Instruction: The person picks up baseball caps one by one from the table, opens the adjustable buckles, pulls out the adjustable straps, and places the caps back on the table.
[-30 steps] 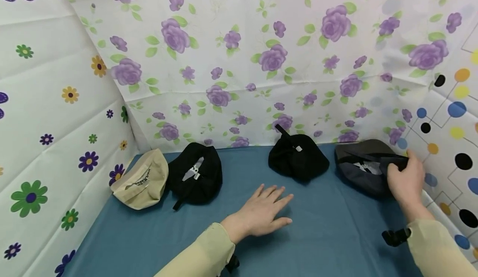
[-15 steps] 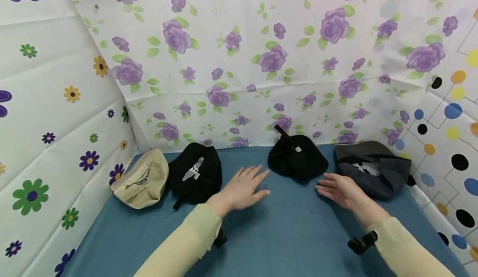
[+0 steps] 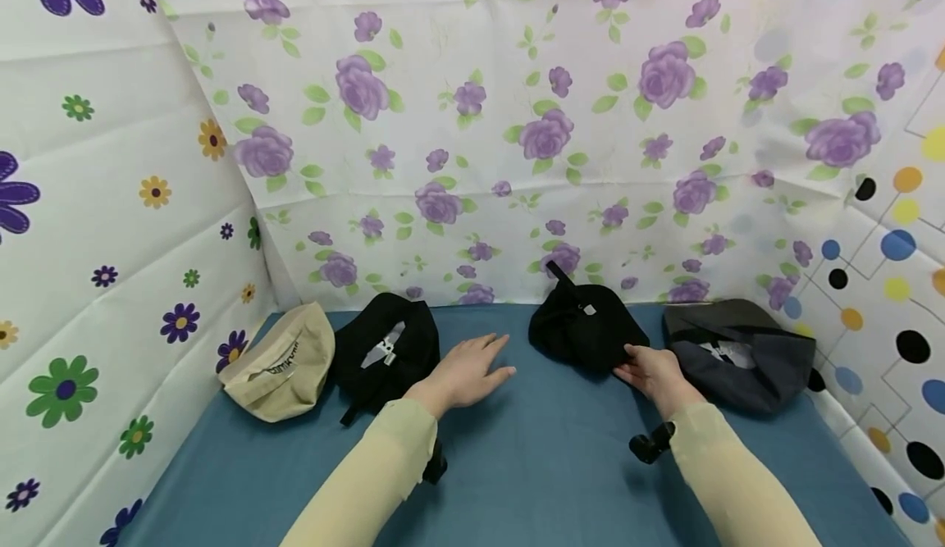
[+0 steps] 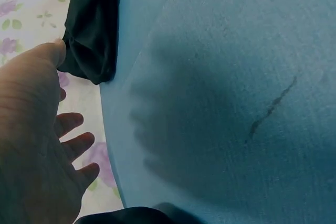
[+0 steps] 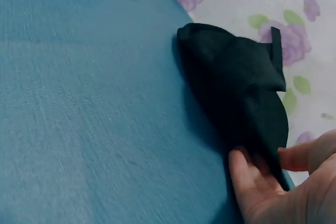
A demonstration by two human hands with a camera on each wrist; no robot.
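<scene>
A black cap with a loose strap and a small white tag lies at the back of the blue table, right of the middle. My right hand holds its right edge; in the right wrist view that cap has its rim between my thumb and fingers. My left hand hovers over the cloth with fingers spread, holding nothing. Just left of it, a second black cap lies with its inside showing, beside a beige cap with dark lettering. At the far right lies a dark grey-navy cap.
Blue cloth covers the table. A white sheet with purple roses hangs close behind the caps. Patterned sheets enclose both sides, with daisies on the left and coloured dots on the right.
My right hand has let go of the grey-navy cap, moved left and taken the right edge of the black cap. My left hand has drawn back to the left.
</scene>
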